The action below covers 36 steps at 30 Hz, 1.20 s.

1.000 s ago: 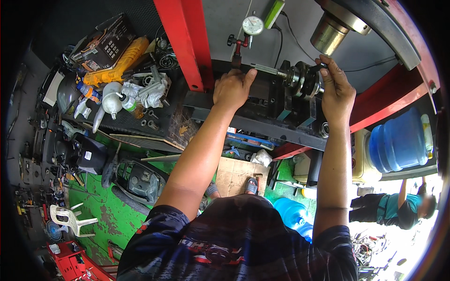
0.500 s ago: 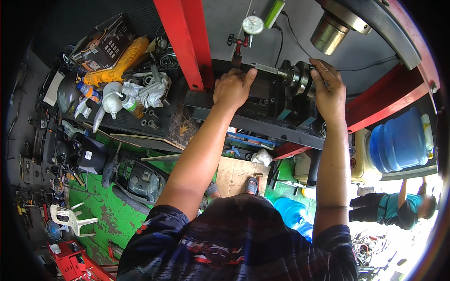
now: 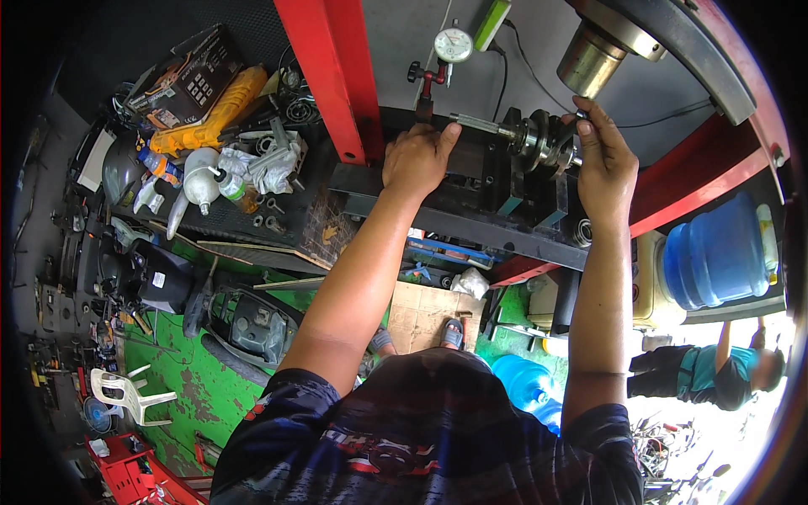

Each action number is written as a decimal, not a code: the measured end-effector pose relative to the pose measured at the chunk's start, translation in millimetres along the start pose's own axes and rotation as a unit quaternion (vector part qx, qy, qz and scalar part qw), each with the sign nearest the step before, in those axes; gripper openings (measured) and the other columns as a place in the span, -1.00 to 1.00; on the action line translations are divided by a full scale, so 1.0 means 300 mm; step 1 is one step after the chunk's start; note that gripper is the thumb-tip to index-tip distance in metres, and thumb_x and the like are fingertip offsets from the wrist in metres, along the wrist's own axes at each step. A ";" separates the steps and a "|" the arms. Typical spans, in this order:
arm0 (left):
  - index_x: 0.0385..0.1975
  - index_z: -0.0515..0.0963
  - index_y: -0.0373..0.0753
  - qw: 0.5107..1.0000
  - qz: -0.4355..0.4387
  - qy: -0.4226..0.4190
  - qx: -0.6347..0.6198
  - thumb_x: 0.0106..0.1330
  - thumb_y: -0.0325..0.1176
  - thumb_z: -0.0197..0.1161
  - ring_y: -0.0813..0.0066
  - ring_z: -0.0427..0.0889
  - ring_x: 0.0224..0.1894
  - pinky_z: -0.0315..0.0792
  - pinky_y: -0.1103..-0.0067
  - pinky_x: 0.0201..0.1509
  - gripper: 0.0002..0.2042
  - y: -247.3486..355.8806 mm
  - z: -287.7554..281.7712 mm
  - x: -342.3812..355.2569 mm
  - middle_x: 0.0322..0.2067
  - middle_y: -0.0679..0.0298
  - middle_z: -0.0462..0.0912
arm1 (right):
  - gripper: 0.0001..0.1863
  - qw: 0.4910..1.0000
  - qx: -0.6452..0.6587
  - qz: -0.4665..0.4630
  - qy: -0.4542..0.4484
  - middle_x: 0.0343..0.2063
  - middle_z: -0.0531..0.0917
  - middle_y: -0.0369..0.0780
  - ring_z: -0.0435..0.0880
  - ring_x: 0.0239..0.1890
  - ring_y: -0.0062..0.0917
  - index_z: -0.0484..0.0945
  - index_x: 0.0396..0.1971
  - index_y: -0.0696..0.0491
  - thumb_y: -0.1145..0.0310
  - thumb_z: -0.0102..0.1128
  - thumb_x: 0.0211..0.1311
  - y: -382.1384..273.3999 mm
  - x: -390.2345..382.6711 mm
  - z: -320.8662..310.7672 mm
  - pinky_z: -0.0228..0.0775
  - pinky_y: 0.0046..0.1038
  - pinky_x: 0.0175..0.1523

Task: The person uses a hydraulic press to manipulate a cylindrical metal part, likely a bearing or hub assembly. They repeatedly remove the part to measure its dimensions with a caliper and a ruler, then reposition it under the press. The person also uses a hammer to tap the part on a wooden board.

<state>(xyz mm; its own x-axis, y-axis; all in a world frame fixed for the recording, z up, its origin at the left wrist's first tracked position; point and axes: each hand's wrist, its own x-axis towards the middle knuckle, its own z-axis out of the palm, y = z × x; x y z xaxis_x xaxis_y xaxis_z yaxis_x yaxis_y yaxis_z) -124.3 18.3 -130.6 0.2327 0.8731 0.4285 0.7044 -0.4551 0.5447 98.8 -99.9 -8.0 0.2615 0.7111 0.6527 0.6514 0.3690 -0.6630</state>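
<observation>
At upper centre, the left hand (image 3: 416, 162) curls beside the dial gauge (image 3: 454, 45), its grip hidden; the gauge tip appears clear of the shaft. Rightward, the crankshaft (image 3: 532, 141) already sits on black supports (image 3: 511, 204), the right hand (image 3: 608, 164) pinching its right end.

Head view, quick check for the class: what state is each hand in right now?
Left hand: by the gauge stand; grip hidden, cannot be told.
Right hand: closed, pinching a small dark part by the metal shaft.
</observation>
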 end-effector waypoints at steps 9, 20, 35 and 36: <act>-0.29 0.75 -0.27 1.000 -0.009 -0.016 -0.002 0.56 0.31 -0.30 -0.02 0.62 0.11 0.44 0.12 0.18 -0.21 0.008 -0.007 0.001 0.06 0.12 0.68 | -0.71 1.000 -0.008 -0.022 0.018 -0.13 0.77 -0.15 0.75 -0.03 -0.55 0.66 0.13 0.07 0.45 0.18 0.50 -0.001 -0.005 0.002 0.52 -0.50 0.13; -0.24 0.75 -0.27 1.000 -0.018 -0.025 0.002 0.55 0.32 -0.31 -0.02 0.60 0.13 0.43 0.11 0.19 -0.21 0.010 -0.009 0.002 0.10 0.12 0.66 | -0.71 0.999 -0.001 -0.028 0.025 -0.14 0.77 -0.16 0.74 -0.02 -0.56 0.66 0.13 0.06 0.46 0.19 0.49 -0.004 -0.009 0.002 0.51 -0.50 0.13; -0.26 0.75 -0.27 1.000 -0.016 -0.018 -0.002 0.55 0.32 -0.32 -0.02 0.59 0.15 0.41 0.11 0.20 -0.20 0.008 -0.008 0.001 0.10 0.12 0.66 | -0.72 0.999 -0.007 -0.040 0.025 -0.11 0.76 -0.16 0.72 -0.01 -0.56 0.66 0.12 0.09 0.44 0.21 0.49 -0.005 -0.008 0.001 0.52 -0.50 0.12; -0.27 0.75 -0.27 1.000 -0.016 -0.017 -0.002 0.55 0.32 -0.32 -0.02 0.59 0.15 0.41 0.11 0.20 -0.20 0.008 -0.007 0.001 0.10 0.12 0.66 | -0.72 0.999 -0.006 -0.043 0.027 -0.11 0.76 -0.16 0.71 0.00 -0.56 0.66 0.12 0.09 0.44 0.21 0.49 -0.002 -0.008 0.001 0.52 -0.50 0.13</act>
<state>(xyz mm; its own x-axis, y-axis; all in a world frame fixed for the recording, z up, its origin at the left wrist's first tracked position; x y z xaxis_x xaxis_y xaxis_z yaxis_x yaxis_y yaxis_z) -124.0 17.0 -127.8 0.2331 0.8924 0.3864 0.7095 -0.4278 0.5599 97.5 -101.6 -9.3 0.2420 0.6444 0.7254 0.6810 0.4197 -0.6001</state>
